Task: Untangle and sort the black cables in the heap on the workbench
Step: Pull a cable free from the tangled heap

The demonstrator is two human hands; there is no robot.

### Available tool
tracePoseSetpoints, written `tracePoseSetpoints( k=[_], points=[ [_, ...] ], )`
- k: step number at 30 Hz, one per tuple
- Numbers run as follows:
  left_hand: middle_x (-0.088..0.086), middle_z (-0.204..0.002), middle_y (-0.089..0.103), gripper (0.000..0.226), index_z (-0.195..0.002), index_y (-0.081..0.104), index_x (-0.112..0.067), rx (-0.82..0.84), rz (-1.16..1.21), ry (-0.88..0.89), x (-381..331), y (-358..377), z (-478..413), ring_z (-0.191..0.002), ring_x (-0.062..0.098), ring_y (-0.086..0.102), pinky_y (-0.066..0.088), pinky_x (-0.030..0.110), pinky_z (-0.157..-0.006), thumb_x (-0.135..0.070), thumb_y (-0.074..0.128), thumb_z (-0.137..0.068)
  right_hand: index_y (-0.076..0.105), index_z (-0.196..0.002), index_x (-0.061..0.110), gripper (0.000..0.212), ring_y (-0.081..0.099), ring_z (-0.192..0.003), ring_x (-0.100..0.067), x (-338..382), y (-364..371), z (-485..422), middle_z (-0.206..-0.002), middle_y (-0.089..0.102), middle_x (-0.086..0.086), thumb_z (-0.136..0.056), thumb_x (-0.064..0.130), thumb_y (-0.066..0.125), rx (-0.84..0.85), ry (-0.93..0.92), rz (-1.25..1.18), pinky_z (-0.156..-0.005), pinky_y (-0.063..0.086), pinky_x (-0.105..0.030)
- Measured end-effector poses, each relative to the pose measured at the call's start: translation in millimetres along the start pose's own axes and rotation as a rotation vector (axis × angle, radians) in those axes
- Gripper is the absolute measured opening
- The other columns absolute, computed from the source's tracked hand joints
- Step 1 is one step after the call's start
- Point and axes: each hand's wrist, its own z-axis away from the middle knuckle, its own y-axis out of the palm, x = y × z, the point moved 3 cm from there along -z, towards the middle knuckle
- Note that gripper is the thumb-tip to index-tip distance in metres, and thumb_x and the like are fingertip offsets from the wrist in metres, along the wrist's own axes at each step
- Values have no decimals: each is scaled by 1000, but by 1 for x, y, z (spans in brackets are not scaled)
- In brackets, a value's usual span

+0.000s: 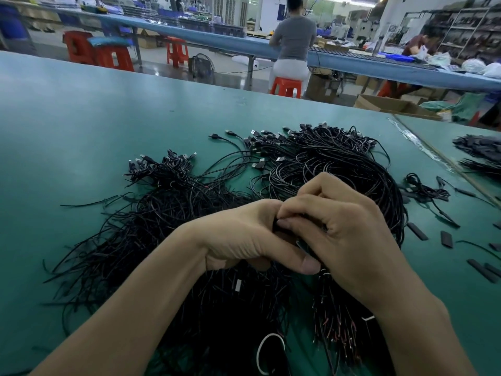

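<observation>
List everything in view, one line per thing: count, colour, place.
workbench: one, green, fills the foreground.
black cables: one tangled heap, too many to count, black, middle of the workbench.
USB plugs: many, black with silver tips, far edge of the heap.
short tube pieces: several, black, loose to the right of the heap.
second dark pile: one, black, far right.
white loop: one, white, near edge, among the cables.
stools: at least four, red, across the aisle.
seated people: two, at the far blue bench.
cardboard box: one, brown, beyond the workbench's far right edge.
left hand: one, grip curled on black cables, touching the right hand.
right hand: one, grip pinching the same cables, over the heap.
</observation>
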Motion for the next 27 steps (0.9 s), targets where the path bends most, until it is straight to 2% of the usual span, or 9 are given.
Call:
tracePoseSetpoints(
  k=[3, 6, 7, 11, 15, 17, 20, 23, 27],
  points=[
    [-12, -57, 45, 22, -70, 61, -26, -54, 137, 20, -3, 0, -1, -46, 0, 34, 24, 12, -38, -7, 66, -79, 70, -91, 24, 13, 57, -80, -6, -2, 0, 1, -93, 51, 18, -93, 31, 59, -65, -5, 43, -66, 50, -31],
    [-9, -60, 42, 13, -78, 51, -18, -92, 410, 64, -12, 1, -5, -46, 1, 31, 20, 12, -36, -8, 49, -85, 67, -93, 21, 19, 53, -79, -5, -2, 0, 1, -93, 49, 16, -95, 34, 52, -186, 33, 62, -64, 49, -31],
    [-8, -63, 43, 6, -82, 48, -17, -120, 460, 81, -15, 2, -5, -49, 3, 33, 22, 14, -38, -16, 47, -87, 66, -93, 21, 17, 53, -80, -4, -2, 1, 1, -93, 49, 15, -95, 31, 53, -225, 60, 46, -64, 48, -28],
    [-1, -71, 46, 46, -90, 55, -18, -451, 319, 188, -15, 4, -9, -60, 11, 41, 35, 27, -53, -62, 40, -89, 62, -90, 23, 14, 55, -82, 2, 3, 9, 2, -91, 53, 10, -97, 11, 61, -347, 172, -153, -65, 42, -9],
    [-7, -74, 60, 47, -82, 64, -20, -690, 277, 465, -19, 7, -7, -70, 7, 56, 47, 24, -69, -47, 33, -103, 63, -89, 27, 13, 58, -74, -4, 11, 24, 0, -88, 61, 2, -99, 22, 57, -343, 301, -472, -64, 46, -13],
    [-8, -72, 63, 44, -76, 65, -17, -740, 344, 542, -20, 4, -4, -71, 7, 58, 48, 23, -73, -44, 40, -100, 65, -89, 24, 13, 56, -62, 0, 13, 30, 0, -78, 63, 10, -98, 26, 57, -275, 394, -643, -57, 43, -12],
    [-7, -61, 59, 43, -57, 65, -20, -785, 370, 626, -19, -2, -4, -61, 7, 52, 45, 23, -68, -34, 50, -95, 65, -80, 14, 20, 49, -50, 4, 13, 35, -1, -59, 57, 18, -98, 17, 56, -194, 486, -844, -49, 38, -8],
    [-8, -54, 52, 39, -53, 51, -12, -799, 248, 710, -18, -6, -3, -53, 5, 44, 42, 17, -64, -17, 64, -90, 64, -80, 4, 23, 48, -50, 3, 12, 38, 1, -58, 56, 14, -97, 17, 56, -136, 527, -993, -48, 39, -10],
    [-6, -92, 60, 34, -54, 52, -23, -886, -154, 725, -16, -5, 2, -94, 8, 58, 42, 21, -88, -29, 74, -78, 68, -93, -1, 25, 47, -52, -2, 7, 37, 1, -62, 59, 4, -97, 19, 55, -114, 548, -1053, -47, 35, -14]
  ],
)
